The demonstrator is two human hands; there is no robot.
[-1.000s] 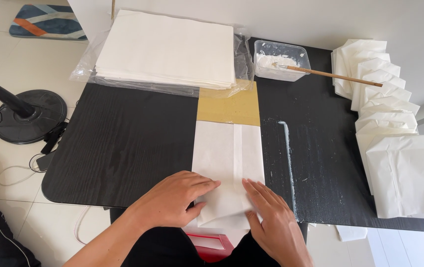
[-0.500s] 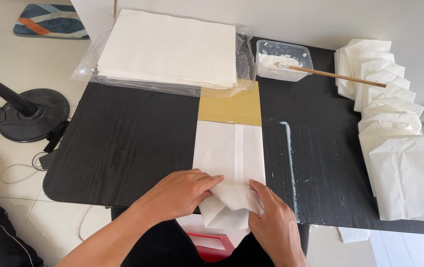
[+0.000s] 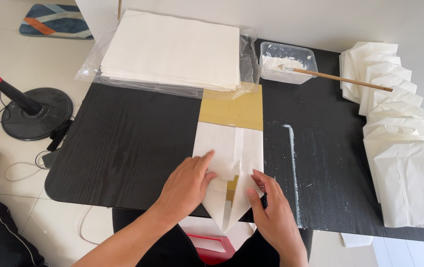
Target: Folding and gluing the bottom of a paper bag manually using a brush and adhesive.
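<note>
Setting: black wood-grain worktop (image 3: 123,148) over pale floor tiles, seen from above by the person at its near edge.
Near edge, paper: white paper sheet (image 3: 232,153) wrapped round a tan cardboard form (image 3: 232,106), lying lengthwise from the near edge toward the middle of the worktop.
Change: a second ago the paper's near end lay flat under both palms; now its two corners are turned inward into a point that overhangs the edge, with a slot of tan card showing between the flaps.
Reading: the end-fold of the wrap looks begun but not yet closed or pasted.
Left hand (image 3: 185,185): open, palm down, forefinger stretched out, pressing the left flap flat; grasping nothing.
Right hand (image 3: 271,217): fingers curled at the right flap, thumb along its crease, pinching it lightly.
Mid worktop: streak of white paste (image 3: 291,158) dried on the surface, right of the paper.
Right side: row of finished white folded bags (image 3: 405,163), overlapping.
Far right: clear tub of paste (image 3: 286,62) with a brush (image 3: 340,78) resting across it.
Far centre: stack of white sheets (image 3: 172,49) in clear plastic wrap.
Floor, left: round black stand base (image 3: 36,113).
</note>
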